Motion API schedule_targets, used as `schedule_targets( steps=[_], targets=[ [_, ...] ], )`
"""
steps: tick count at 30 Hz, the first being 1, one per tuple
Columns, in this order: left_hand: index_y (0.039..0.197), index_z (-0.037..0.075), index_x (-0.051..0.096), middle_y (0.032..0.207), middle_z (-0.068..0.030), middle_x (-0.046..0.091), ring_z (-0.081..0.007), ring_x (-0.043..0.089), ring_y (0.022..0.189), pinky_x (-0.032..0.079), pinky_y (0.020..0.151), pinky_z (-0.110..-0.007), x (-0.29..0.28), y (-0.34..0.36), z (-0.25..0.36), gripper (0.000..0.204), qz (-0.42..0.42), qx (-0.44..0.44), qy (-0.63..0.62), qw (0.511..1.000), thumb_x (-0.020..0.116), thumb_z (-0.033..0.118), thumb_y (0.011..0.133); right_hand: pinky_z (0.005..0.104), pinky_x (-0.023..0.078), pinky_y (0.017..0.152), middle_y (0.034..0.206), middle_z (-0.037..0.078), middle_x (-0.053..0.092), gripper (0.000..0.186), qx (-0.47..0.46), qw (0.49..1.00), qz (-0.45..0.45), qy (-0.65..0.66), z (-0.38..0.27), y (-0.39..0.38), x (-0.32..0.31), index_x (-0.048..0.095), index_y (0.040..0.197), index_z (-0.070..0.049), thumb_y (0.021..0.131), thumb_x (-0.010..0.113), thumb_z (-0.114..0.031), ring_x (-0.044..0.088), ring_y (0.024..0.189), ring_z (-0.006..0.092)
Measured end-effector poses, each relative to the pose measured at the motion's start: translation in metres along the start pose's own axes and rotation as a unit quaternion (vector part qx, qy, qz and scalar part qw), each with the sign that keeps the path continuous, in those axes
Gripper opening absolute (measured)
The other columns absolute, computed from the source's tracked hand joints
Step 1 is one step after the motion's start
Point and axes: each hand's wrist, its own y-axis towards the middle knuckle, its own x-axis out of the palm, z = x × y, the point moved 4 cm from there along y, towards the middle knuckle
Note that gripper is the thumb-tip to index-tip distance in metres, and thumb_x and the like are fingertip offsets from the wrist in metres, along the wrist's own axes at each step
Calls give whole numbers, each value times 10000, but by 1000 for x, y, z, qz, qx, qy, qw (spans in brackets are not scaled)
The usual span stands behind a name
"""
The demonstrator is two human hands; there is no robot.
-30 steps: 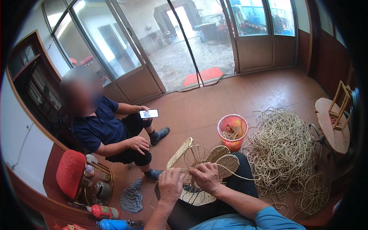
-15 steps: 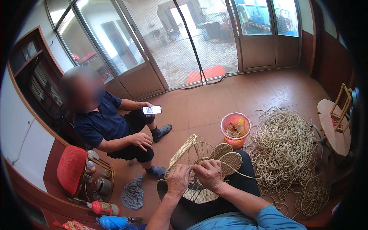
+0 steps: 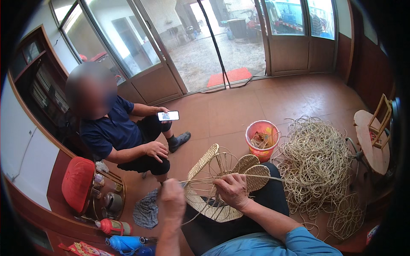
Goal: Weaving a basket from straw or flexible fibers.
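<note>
A wire frame (image 3: pixel 220 158) with woven straw panels (image 3: pixel 247 164) rests on my dark-trousered lap. My left hand (image 3: pixel 173 198), slightly blurred, is closed on a straw cord (image 3: pixel 194 179) at the frame's left side, holding it out taut. My right hand (image 3: pixel 230 192) grips the same cord where it crosses the frame's middle, and the cord runs on past it toward the right. A curved woven band (image 3: pixel 218 213) lies along the lower part of the frame, partly behind my right hand.
A person (image 3: pixel 109 136) in navy sits at left holding a phone (image 3: pixel 168 115). Ahead are a pink bucket (image 3: pixel 262 141) and a large cord heap (image 3: pixel 314 170). A red padded stool (image 3: pixel 77 183), flasks (image 3: pixel 121 242) and a grey cloth (image 3: pixel 146 209) lie left; a wooden-topped stool (image 3: pixel 369 153) stands right.
My left hand has moved left, away from my right hand, drawing the cord out straight. My right hand has stayed on the frame with little movement.
</note>
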Motion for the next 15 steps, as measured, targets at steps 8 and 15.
schedule_targets(
  steps=[8,15],
  targets=[
    [1039,-26,688,1086,-284,735,-532,692,1041,545,913,-585,-199,-186,-361,187,9,-431,314,846,606,140,1009,407,424,872,983,-91,697,192,-8,999,36,18,-5,5,-6,781,1030,-249,855,823,-182,643,937,176],
    [1091,-29,814,1074,-231,814,-394,783,1082,590,970,-502,-146,-206,-333,227,-93,-328,117,933,745,133,948,406,425,874,982,-92,695,181,-3,999,34,35,-8,6,-2,783,1020,-244,858,830,-180,645,934,174]
  ],
)
